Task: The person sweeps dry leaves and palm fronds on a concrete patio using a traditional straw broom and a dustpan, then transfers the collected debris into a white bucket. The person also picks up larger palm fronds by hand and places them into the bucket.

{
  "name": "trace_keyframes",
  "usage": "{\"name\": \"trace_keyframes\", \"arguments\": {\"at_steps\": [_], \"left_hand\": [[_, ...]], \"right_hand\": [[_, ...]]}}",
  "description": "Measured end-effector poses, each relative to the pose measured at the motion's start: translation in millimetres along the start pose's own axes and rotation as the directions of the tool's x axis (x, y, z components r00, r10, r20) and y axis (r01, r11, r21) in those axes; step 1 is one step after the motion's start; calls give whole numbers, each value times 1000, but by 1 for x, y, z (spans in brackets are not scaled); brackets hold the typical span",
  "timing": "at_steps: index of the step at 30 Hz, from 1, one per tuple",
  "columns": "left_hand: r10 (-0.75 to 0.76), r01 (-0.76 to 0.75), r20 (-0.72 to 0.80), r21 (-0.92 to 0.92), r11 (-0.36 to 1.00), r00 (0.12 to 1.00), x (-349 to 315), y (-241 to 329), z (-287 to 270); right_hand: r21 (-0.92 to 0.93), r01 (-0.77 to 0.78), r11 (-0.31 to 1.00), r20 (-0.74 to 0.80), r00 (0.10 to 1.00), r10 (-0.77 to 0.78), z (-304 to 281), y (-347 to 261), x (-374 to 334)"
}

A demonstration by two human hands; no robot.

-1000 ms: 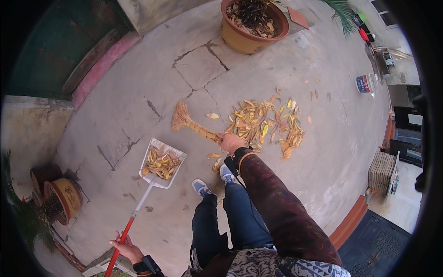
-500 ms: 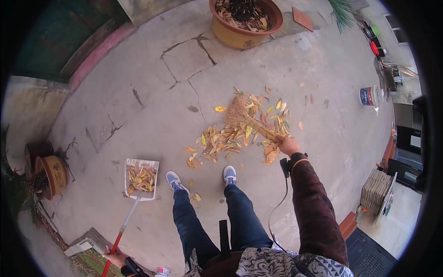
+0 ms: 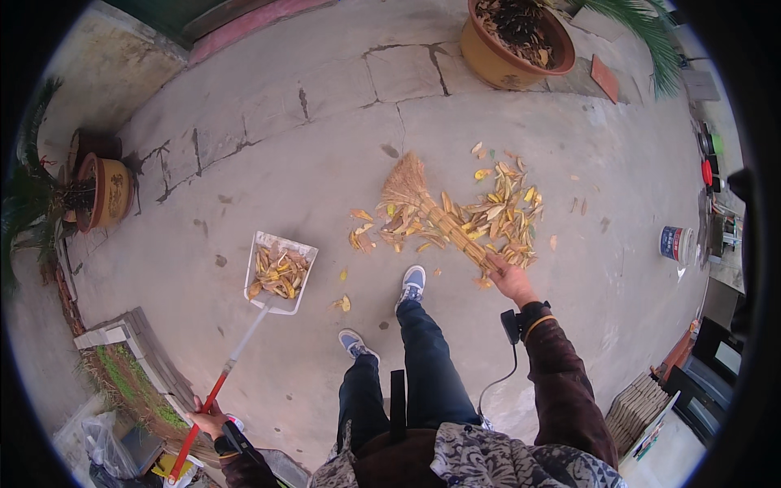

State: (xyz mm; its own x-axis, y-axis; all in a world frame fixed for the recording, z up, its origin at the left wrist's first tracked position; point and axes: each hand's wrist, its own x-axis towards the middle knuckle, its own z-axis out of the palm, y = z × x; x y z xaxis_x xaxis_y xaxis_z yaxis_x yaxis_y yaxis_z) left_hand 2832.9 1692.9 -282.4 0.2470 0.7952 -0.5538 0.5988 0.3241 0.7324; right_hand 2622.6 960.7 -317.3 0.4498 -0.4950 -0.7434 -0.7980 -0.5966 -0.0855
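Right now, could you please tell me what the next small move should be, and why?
I would probably move the straw broom to the right of the loose leaves: its bristles lie left of most of them, while the white dustpan, held by the left hand, is farther left.

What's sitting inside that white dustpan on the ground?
The white dustpan holds a heap of yellow and brown leaves. Its pale rim shows around them, but the leaves cover much of its bottom, so anything beneath them can't be seen.

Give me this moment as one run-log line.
left hand: holding white dustpan | right hand: holding straw broom | dustpan: leaves inside | floor: loose leaves
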Motion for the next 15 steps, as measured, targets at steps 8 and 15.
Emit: {"name": "trace_keyframes", "arguments": {"at_steps": [8, 15], "left_hand": [[-10, 7, -114, -26, 1000, 993, 36, -56, -107], [-60, 64, -83, 45, 997, 995, 61, -83, -140]], "right_hand": [[-247, 421, 873, 300, 890, -344, 162, -202, 90], [-413, 104, 905, 193, 981, -25, 58, -70, 91]]}}
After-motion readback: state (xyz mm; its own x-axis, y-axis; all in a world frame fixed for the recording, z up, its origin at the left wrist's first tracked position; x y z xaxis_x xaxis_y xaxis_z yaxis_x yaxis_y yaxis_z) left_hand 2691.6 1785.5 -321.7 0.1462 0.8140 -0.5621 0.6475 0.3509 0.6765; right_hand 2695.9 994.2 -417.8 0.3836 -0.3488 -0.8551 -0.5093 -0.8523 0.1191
